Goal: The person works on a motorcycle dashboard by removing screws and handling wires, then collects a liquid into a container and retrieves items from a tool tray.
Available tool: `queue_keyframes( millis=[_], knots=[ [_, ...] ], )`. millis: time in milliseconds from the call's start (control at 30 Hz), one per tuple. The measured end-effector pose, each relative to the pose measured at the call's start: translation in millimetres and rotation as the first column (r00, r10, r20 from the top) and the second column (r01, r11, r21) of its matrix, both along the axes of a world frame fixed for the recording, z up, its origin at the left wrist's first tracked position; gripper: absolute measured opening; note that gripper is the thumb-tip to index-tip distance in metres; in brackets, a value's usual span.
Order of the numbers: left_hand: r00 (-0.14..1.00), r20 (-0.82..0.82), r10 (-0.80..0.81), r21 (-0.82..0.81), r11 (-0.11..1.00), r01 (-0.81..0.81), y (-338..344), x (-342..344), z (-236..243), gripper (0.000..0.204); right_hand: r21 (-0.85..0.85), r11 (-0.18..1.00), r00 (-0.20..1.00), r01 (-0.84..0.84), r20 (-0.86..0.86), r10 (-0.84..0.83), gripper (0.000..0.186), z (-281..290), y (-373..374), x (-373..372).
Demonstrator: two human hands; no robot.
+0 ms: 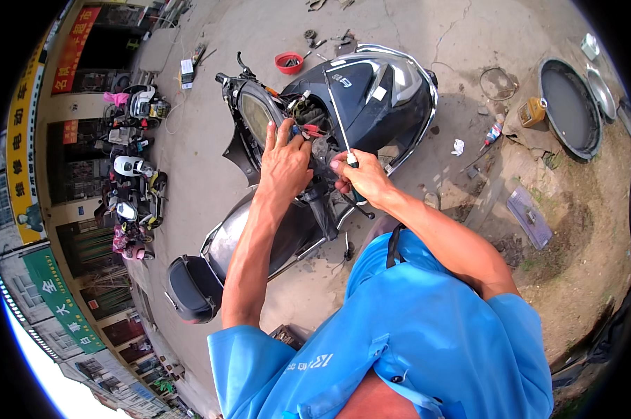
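A dark electric scooter [371, 91] stands before me with its handlebar section opened up. My left hand [285, 162] lies over the exposed front, fingers stretched out beside the instrument panel [254, 108] and the loose wiring. Red connectors [315, 130] show just past its fingertips. In my right hand [368, 178] is a long screwdriver [339, 120], gripped by its dark handle. Its thin shaft points away from me across the scooter's dark front cover. What lies under my left palm is hidden.
A red bowl [289, 63] of small parts sits on the ground beyond the scooter. To the right are a round basin [570, 108] of dark water, a yellow jug [532, 112] and a bottle [494, 133]. Parked scooters [130, 167] line the shopfronts at left.
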State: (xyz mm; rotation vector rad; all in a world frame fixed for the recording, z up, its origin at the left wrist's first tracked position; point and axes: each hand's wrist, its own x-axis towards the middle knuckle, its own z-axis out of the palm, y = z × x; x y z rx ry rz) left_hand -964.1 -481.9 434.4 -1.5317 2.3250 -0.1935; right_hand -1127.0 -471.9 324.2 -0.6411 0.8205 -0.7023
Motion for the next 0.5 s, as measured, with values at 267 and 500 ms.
queue_keyframes(
  millis=[267, 500],
  knots=[
    [0.973, -0.23, 0.011, -0.047, 0.999, -0.023, 2, 8, -9, 0.049, -0.059, 0.997, 0.996, -0.059, 0.068, 0.063, 0.028, 6, -11, 33],
    [0.95, -0.312, 0.007, -0.022, 1.0, -0.014, 0, 5, -4, 0.053, -0.105, 0.994, 0.999, 0.013, 0.03, -0.01, 0.024, -11, -15, 36]
  ],
)
